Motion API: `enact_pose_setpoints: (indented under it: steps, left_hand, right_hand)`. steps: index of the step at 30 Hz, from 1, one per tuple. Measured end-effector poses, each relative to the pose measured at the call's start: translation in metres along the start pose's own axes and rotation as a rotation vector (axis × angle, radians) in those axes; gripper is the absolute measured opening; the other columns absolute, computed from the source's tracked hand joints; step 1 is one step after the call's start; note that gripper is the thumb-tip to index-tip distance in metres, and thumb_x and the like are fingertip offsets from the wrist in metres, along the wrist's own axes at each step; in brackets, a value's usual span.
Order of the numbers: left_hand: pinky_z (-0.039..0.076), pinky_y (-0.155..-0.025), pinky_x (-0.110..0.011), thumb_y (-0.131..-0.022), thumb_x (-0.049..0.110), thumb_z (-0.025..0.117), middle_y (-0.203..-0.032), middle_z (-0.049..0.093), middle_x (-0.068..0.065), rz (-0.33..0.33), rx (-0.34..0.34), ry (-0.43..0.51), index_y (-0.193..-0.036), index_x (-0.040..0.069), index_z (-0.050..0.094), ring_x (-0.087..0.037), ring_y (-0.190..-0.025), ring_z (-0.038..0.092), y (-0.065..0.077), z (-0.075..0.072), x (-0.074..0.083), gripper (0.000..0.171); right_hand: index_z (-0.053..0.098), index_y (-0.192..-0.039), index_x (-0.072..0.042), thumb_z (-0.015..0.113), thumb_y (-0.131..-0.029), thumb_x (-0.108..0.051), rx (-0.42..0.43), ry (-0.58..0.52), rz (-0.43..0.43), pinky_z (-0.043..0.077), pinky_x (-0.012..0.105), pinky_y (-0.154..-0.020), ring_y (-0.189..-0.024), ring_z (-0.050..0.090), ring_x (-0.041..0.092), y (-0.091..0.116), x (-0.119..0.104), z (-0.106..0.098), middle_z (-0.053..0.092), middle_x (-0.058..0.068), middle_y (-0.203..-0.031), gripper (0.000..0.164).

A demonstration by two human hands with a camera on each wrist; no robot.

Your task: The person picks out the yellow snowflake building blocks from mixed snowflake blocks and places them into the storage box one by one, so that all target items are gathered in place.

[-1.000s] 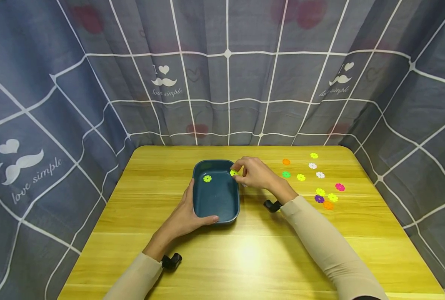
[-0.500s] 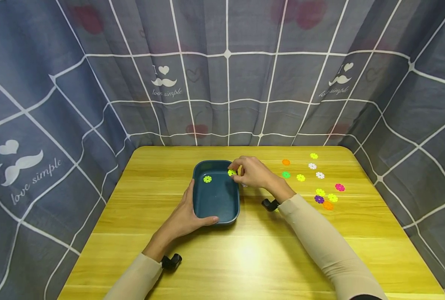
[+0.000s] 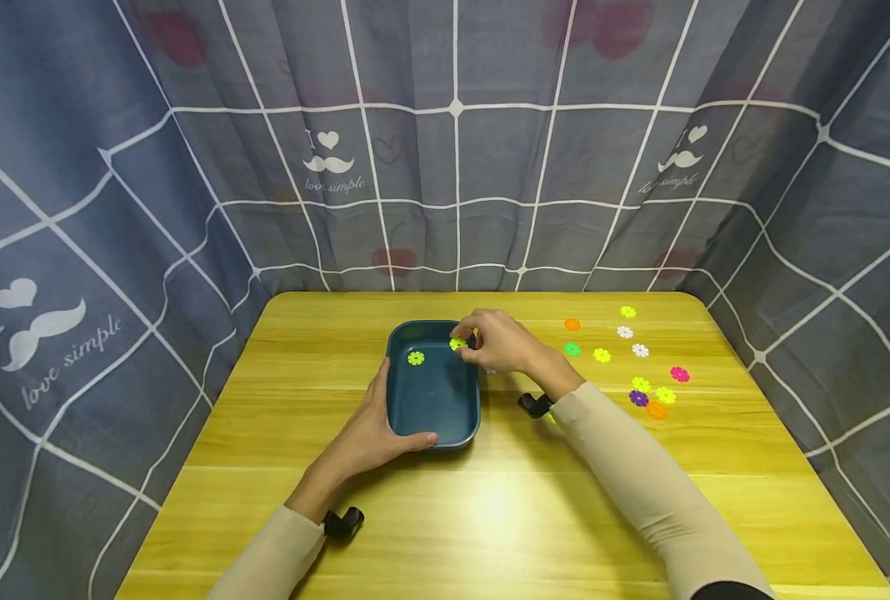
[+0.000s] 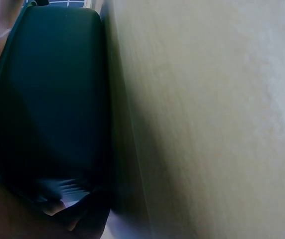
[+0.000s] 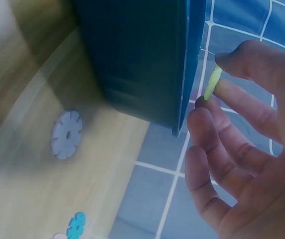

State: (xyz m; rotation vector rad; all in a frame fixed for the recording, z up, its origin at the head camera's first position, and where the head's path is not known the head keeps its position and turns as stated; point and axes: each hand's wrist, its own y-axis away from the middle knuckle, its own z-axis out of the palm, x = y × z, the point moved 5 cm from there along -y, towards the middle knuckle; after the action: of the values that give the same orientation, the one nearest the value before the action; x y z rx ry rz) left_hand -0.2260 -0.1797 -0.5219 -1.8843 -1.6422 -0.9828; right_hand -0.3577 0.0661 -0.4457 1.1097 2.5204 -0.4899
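A dark blue plastic tray (image 3: 433, 392) sits on the table, with one yellow-green snowflake building disc (image 3: 416, 358) lying inside. My left hand (image 3: 362, 429) holds the tray at its left side and near-left corner, the thumb over the near rim. Above the tray's far right part is my right hand (image 3: 501, 342), pinching another yellow-green snowflake disc (image 3: 457, 343). The right wrist view shows that pinched disc (image 5: 213, 82) edge-on between thumb and fingertips, apart from the tray wall (image 5: 142, 64). A white disc (image 5: 67, 134) lies on the table beside the tray, mostly hidden by the right hand in the head view.
Several loose discs lie right of the tray, among them an orange disc (image 3: 572, 324), a green disc (image 3: 572, 349), a pink disc (image 3: 680, 374) and a purple disc (image 3: 638, 398). Another yellow-green one is partly under the right wrist. A grey checked curtain (image 3: 415, 167) surrounds the table.
My right hand has moved slightly left with the pinched disc, from the tray's right rim to over its inside. The left hand and the tray have stayed in place.
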Motion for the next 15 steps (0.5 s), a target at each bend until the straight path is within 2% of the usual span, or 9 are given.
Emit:
enact_pose_setpoints:
  steps: [15]
  left_hand:
    - [0.044, -0.133, -0.077, -0.084, 0.071, 0.098, -0.198, 0.005, -0.014, -0.02, -0.007, -0.005, -0.188, 0.032, -0.014, -0.053, -0.173, 0.039, 0.0, -0.001, 0.002, 0.157]
  right_hand:
    - [0.088, -0.133, -0.015, 0.086, -0.105, -0.023, -0.011, 0.013, 0.007, 0.067, 0.037, -0.084, -0.086, 0.076, 0.015, -0.013, 0.003, 0.005, 0.084, 0.008, -0.121, 0.029]
